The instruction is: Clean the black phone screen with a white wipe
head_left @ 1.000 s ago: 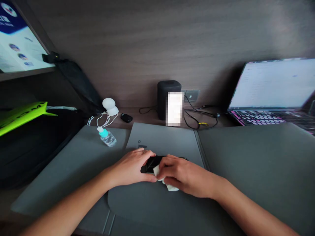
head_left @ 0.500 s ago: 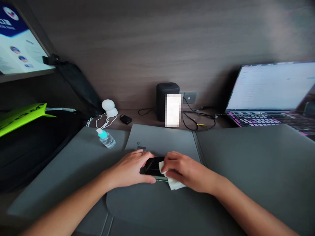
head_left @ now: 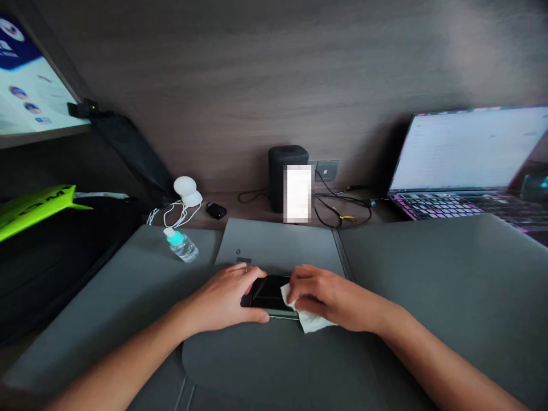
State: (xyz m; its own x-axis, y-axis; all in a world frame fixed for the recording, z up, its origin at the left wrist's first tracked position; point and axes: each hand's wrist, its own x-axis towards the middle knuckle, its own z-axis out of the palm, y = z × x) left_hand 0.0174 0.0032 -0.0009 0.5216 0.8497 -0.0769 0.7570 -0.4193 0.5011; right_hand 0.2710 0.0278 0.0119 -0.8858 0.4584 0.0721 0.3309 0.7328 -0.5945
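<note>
Rightward along the phone [head_left: 273, 289] is how the right hand [head_left: 319, 294] has travelled over the last second, taking a crumpled white tissue [head_left: 315, 322] with it; the left hand [head_left: 220, 301] has stayed at the phone's left end. From my seat at the far end of the feed, I see the phone lying dark screen up between the two hands, low in the middle of my view, its pale near edge showing. I have the left grip around it, fingers at the far edge and thumb at the near one, grasping the phone. My right grip is clenched on the tissue over the screen's right part, and that hand hides the phone's right end from me.

Under it all I see the grey mat [head_left: 265, 351], with a lighter grey panel [head_left: 282, 242] just beyond the phone. A clear bottle [head_left: 184, 249] with a turquoise collar sits on the mat to the left. Farther back, along the bench [head_left: 240, 212], I make out a white round device [head_left: 185, 187], a small black object [head_left: 216, 210], a dark speaker [head_left: 276, 185] and, at right, an open laptop [head_left: 466, 151].
</note>
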